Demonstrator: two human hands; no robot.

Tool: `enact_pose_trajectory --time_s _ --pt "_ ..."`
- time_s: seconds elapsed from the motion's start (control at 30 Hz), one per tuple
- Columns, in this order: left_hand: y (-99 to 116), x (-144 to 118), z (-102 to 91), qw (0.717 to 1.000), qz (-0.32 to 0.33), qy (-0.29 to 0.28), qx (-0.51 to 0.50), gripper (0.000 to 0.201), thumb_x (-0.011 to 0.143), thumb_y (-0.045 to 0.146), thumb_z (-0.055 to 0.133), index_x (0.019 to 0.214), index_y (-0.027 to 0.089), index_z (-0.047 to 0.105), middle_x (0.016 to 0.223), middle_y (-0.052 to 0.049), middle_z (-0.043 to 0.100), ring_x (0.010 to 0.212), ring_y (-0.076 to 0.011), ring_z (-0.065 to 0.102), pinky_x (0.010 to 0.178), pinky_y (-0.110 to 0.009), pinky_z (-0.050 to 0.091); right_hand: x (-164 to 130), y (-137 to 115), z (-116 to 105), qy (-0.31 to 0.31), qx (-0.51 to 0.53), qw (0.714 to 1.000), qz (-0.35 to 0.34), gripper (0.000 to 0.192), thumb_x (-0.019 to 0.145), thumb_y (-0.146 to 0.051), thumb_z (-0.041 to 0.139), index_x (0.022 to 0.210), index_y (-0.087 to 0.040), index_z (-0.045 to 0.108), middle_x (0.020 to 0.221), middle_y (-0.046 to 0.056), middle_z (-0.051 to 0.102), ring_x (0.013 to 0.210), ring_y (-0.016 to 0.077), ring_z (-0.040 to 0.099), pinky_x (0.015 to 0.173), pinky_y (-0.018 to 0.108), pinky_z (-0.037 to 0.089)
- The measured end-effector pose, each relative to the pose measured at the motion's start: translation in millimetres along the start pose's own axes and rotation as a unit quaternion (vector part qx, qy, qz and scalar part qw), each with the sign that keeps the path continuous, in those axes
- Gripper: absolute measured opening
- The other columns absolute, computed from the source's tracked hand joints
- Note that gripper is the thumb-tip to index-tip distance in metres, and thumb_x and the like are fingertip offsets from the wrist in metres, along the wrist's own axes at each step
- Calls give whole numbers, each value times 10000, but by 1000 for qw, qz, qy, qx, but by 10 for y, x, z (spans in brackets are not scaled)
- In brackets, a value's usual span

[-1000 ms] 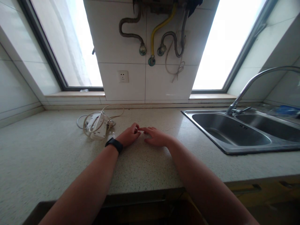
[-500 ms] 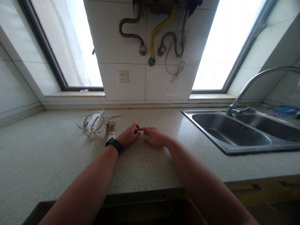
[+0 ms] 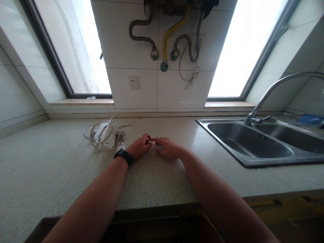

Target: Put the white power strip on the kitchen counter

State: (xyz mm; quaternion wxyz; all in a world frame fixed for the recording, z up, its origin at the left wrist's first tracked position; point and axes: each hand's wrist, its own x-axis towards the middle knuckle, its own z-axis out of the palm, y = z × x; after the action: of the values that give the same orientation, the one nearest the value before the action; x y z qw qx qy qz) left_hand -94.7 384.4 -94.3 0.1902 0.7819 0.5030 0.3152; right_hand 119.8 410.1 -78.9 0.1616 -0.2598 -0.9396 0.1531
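Both of my hands rest low over the speckled countertop (image 3: 162, 182), meeting near the middle. The fingers of my left hand (image 3: 139, 145) are curled in, and a black band (image 3: 123, 156) circles that wrist. Whether anything lies within those fingers is too small to make out. My right hand (image 3: 168, 147) has its index finger stretched towards the left fingertips, seemingly touching them. Its thumb stays apart, and no object shows in it. Left of the hands lies a white power strip (image 3: 107, 138) with its cord looped loosely over it.
On the right, a steel double sink (image 3: 243, 161) is set into the counter with a curved faucet (image 3: 265, 94). A wall socket (image 3: 133, 82), a yellow pipe (image 3: 165, 37) and grey flexible hoses (image 3: 141, 38) are on the tiled wall. Drawers (image 3: 283, 206) sit below the counter edge.
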Motion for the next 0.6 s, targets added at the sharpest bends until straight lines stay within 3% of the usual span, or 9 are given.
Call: enact_pose_trajectory --time_s 0.27,0.43,0.53,0.6 --pt "40 -10 -16 1000 -9 -5 5 228 867 353 497 1029 193 482 700 20 582 662 -158 524 640 -281 363 -4 11 15 0 10 1000 -1 722 821 -217 610 1475 -301 316 1189 85 590 1127 230 512 1020 433 332" --pt "52 -7 -11 1000 -14 -15 15 228 877 346 489 1039 189 518 693 14 592 650 -155 536 644 -284 382 25 89 110 105 25 994 36 921 799 -246 629 1528 -245 65 1336 144 488 1242 245 433 1045 455 319" --pt "40 4 -18 999 -3 1 39 222 874 325 490 1037 188 554 806 -30 641 734 -174 576 703 -306 428 39 136 132 131 -7 988 77 914 803 -299 622 1529 -236 70 1443 159 384 1332 278 334 1075 490 276" --pt "12 16 -21 997 27 19 76 226 864 304 503 1037 185 588 936 -69 662 890 -207 592 834 -348 445 50 166 143 121 -30 986 107 882 818 -347 608 1530 -254 94 1494 142 335 1365 295 293 1090 508 246"
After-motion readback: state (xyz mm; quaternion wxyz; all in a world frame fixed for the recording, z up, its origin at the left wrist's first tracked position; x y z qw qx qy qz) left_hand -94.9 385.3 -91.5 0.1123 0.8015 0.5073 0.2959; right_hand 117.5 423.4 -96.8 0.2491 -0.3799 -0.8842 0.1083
